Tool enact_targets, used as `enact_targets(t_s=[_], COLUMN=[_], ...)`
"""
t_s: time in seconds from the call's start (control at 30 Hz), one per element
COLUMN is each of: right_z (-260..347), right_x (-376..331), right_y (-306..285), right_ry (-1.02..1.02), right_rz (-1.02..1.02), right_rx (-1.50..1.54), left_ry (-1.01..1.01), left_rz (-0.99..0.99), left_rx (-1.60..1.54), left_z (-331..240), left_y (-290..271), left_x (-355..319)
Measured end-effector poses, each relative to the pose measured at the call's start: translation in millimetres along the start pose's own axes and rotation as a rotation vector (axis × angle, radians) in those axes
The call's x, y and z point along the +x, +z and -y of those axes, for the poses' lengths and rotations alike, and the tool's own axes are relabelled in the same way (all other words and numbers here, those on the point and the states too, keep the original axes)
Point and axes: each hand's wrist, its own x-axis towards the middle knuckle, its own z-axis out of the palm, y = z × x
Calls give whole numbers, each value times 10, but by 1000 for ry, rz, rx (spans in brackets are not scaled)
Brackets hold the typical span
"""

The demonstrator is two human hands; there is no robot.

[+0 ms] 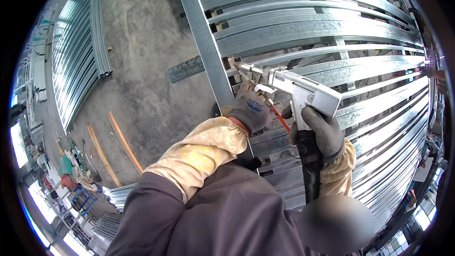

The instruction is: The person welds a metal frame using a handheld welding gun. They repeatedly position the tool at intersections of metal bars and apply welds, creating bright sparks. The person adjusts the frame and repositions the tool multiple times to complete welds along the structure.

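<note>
My right hand [323, 130], in a grey work glove, is wrapped round the grip of a silver pistol-shaped welding gun [296, 87]. From the grip a thick black cable [310, 166] runs down toward me. The gun's narrow nozzle points left at the galvanized steel crossbar [204, 42], close to where a rail meets it. Under the front of the gun, my left hand [251, 110], gloved alike, closes about its wire feed fitting; some fingertips are hidden behind it. A red tube [280, 119] leads from that fitting toward the grip.
Long galvanized rails [303, 33] lie side by side across the right. A short steel piece [186, 69] juts left beyond the crossbar. On the concrete floor [142, 42] are two wooden strips [124, 141] and a stack of steel profiles [78, 52]. Cluttered equipment [71, 180] stands at lower left.
</note>
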Motion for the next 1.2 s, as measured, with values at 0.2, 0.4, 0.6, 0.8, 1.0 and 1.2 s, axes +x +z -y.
enact_targets(t_s=[0.2,0.4,0.6,0.8,1.0,1.2], right_z=[248,322,74,-136,-302,-249], right_x=[-323,-526,-568,-370,-309,-312], right_y=[-329,-724,-987,-1096,-1136,-950], right_ry=[-162,-442,-428,-397,-207,-215], right_rz=[-261,-390,-428,-399,-233,-98], right_rx=[142,131,189,232,294,275], left_ry=[-28,-198,-220,-165,-199,-181], left_rz=[-267,-28,174,105,120,8], left_rx=[134,385,462,541,555,465], left_z=[349,567,555,638,599,634], left_y=[-367,-821,-811,-853,-843,-770], left_x=[124,802,1012,1064,1030,919])
